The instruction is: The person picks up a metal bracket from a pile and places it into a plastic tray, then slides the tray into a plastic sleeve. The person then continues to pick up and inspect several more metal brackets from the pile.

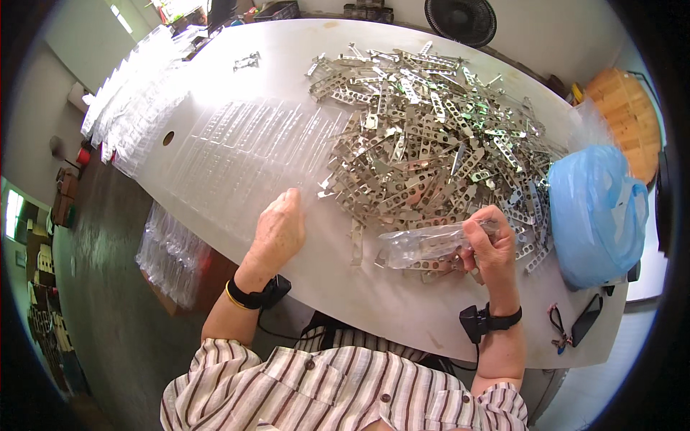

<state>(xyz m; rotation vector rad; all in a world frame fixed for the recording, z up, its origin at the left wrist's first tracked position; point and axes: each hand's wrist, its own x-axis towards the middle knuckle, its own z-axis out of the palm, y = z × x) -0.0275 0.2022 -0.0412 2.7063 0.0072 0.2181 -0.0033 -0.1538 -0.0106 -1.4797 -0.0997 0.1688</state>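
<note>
My right hand (494,248) is closed around one end of a piece of thin clear plastic packaging (424,243), its long body stretching to the left over the near edge of a heap of perforated metal strips (410,151). I cannot tell whether anything lies inside the packaging. My left hand (282,224) hovers over the table left of the heap, fingers curled together; whatever they may pinch is hidden. Beyond this hand, clear ribbed plastic trays (244,136) lie in rows on the white table (338,280).
A blue plastic bag (596,215) stands at the right, near a dark flat object (587,320) with a cord. Piled clear plastic packaging (136,100) covers the far left, and more bundles (172,251) sit below the table edge. A black fan (460,20) is behind the table.
</note>
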